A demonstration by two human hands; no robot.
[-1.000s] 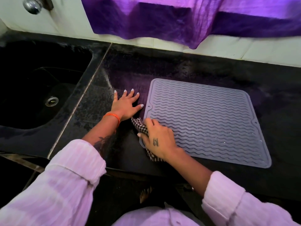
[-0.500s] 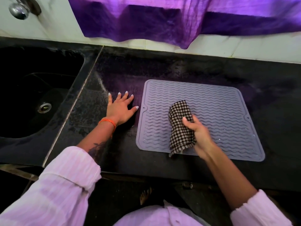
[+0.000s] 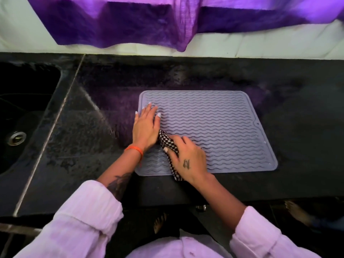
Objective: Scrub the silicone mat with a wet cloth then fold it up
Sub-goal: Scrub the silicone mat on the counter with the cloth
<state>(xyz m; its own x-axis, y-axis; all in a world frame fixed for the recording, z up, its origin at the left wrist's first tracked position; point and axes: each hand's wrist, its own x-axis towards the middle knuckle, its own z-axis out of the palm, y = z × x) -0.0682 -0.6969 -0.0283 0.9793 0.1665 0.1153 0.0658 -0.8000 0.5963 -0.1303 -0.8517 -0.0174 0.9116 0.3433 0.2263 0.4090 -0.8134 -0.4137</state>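
A grey silicone mat with wavy ridges lies flat on the black counter. My left hand rests flat on the mat's left edge, fingers straight. My right hand grips a black-and-white checked cloth and presses it onto the mat's near-left part. Most of the cloth is hidden under that hand; one end sticks out past the mat's front edge.
A black sink with a metal drain lies to the left. A purple cloth hangs over the white tiled wall at the back. The counter's front edge runs just below the mat. Bare feet show on the floor below.
My left hand moved from the counter onto the mat's left edge. My right hand brought the cloth from the mat's middle back to its near-left part.
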